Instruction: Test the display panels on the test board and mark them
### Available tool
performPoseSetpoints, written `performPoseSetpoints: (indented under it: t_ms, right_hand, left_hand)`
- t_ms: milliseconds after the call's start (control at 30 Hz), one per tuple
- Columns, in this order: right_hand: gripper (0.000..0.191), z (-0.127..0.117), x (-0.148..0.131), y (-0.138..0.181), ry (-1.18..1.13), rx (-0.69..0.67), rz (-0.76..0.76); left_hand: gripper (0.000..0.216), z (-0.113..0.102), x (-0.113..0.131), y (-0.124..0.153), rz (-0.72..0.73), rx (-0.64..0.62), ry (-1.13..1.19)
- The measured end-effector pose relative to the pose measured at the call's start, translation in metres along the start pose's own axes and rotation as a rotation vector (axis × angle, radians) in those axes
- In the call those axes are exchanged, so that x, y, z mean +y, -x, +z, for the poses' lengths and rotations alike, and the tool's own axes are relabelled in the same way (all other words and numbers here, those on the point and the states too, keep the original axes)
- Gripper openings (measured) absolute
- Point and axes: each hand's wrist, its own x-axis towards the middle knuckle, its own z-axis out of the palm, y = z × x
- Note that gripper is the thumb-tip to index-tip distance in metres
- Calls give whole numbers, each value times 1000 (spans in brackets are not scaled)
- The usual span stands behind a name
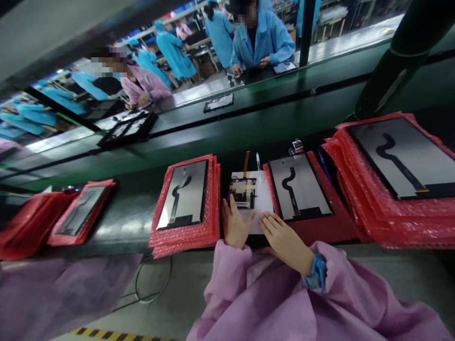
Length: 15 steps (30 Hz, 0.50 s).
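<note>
My left hand (235, 225) rests on a white panel (263, 199) in front of me, thumb up beside a small dark circuit board (242, 192) mounted on it. The fingers curl loosely on the panel's near edge. My right hand (284, 239) lies flat on the panel's right part, fingers stretched out, holding nothing. A grey display panel with a black flex cable (298, 187) lies just right of my hands on red bubble wrap. Another such panel (185, 194) lies to the left on a stack of red bubble wrap (185, 234).
A large panel (401, 156) tops a thick red bubble-wrap pile at the right. More red-wrapped panels (80, 210) lie at the far left. A green conveyor belt (249, 123) runs behind, carrying trays (128, 128). People in blue and pink coats work beyond it. A cable loop (152, 284) hangs below.
</note>
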Motion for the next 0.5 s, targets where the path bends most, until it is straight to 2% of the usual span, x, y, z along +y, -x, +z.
performPoseSetpoints:
  t_ms: [100,300,500]
  right_hand:
    - [63,1,-1,3,5,6,-29]
    - [41,-2,-8,6,67,42,-55]
    - [41,-9,-9,7,89,75,-85]
  left_hand:
    - [110,4,-2,-1,19,-10,35]
    - [100,3,1,-7,11,12,0]
    - [101,-5,0,-13,44,-17,-48]
